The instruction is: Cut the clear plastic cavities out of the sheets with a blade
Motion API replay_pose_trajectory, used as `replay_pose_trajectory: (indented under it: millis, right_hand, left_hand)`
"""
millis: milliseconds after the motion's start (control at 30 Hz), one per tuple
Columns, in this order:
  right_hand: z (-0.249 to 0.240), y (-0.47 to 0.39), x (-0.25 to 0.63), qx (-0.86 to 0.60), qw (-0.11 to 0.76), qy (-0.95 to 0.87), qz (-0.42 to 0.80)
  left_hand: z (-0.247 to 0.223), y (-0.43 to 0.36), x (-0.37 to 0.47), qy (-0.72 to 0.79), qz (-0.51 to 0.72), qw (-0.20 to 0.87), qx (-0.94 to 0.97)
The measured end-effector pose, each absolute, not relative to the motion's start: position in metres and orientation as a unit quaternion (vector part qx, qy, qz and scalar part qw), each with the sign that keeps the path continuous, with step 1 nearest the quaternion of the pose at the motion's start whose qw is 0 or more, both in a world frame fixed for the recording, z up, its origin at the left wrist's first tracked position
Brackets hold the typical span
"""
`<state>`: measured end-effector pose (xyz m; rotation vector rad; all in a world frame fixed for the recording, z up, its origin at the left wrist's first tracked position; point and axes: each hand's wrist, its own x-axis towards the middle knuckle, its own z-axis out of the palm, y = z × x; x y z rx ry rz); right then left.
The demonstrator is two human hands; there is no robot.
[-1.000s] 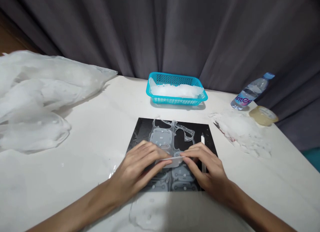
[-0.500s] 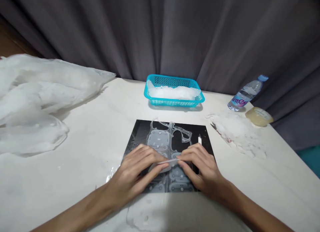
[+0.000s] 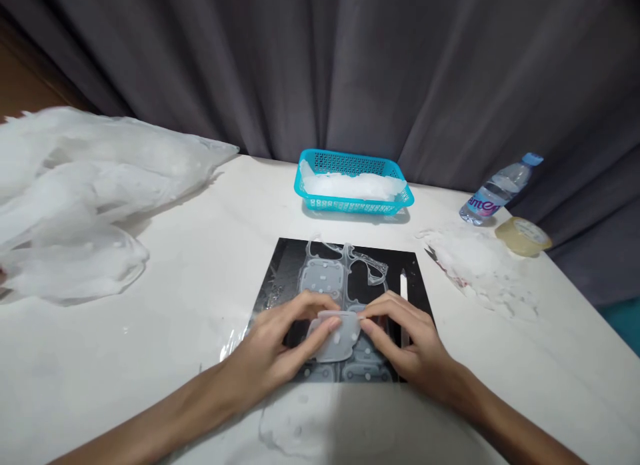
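The translucent piece [image 3: 344,345] is pinched by the left hand [image 3: 270,338] and, at its edge, by the right hand [image 3: 421,339]; if pulled unevenly, its rim could be torn.

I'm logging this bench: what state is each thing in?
Translucent piece: held, tilted
Left hand: gripping piece
Right hand: pinching piece's edge
Black mat: flat, partly covered
White tool: lying on mat
Blue basket: holding white items
Bottle: standing, capped
Tape roll: lying flat
Plastic bag: crumpled
Scraps: scattered

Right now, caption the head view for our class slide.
Left hand and right hand hold a translucent piece over a black board.
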<state>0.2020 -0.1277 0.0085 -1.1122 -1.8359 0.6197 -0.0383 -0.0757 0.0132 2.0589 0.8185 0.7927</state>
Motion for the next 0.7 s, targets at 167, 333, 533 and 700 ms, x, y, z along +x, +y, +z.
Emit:
replay_pose_trajectory:
  millis: [167,333,533,700]
  right_hand:
    - [0.006,-0.129,0.204,-0.484,0.404,-0.688,0.361]
    - [0.009,-0.129,0.202,-0.488,0.407,-0.706,0.314]
    - [0.031,-0.111,0.253,-0.589,0.468,-0.627,0.204]
    - [0.038,-0.096,0.358,-0.753,0.417,-0.509,0.015]
  left_hand:
    - [0.012,-0.079,-0.037,0.353,0.271,0.457,0.77]
    - [0.02,-0.071,-0.038,0.337,0.231,0.428,0.806]
    - [0.02,-0.041,-0.052,0.333,0.17,0.271,0.887]
    - [0.012,-0.033,-0.055,0.347,0.13,0.229,0.9]
